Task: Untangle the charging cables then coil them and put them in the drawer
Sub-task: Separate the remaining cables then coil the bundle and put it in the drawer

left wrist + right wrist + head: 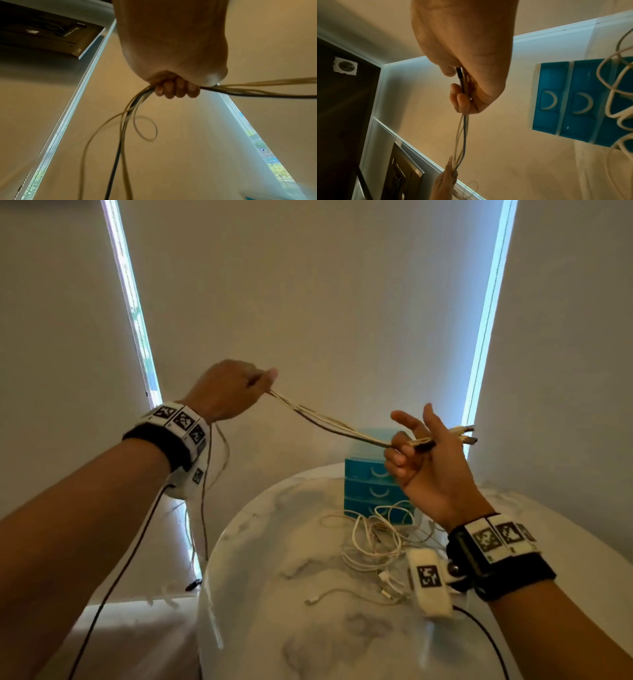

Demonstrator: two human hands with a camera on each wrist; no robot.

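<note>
L hand (227, 392) & R hand (428, 460) grip cables (329, 422).

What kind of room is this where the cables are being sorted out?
Probably a home or small office room, though that is a guess. A round marble-look table carries a small blue drawer unit and loose white cables, and pale roller blinds cover the windows behind.

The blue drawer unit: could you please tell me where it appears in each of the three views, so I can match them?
Head: the blue drawer unit stands centre-right on the marble table, behind the right hand.
Left wrist: not clearly in view; only a blurred blue patch at the bottom right corner.
Right wrist: at the right edge, turned sideways.
Shared landmark: the held cable bundle.
</note>
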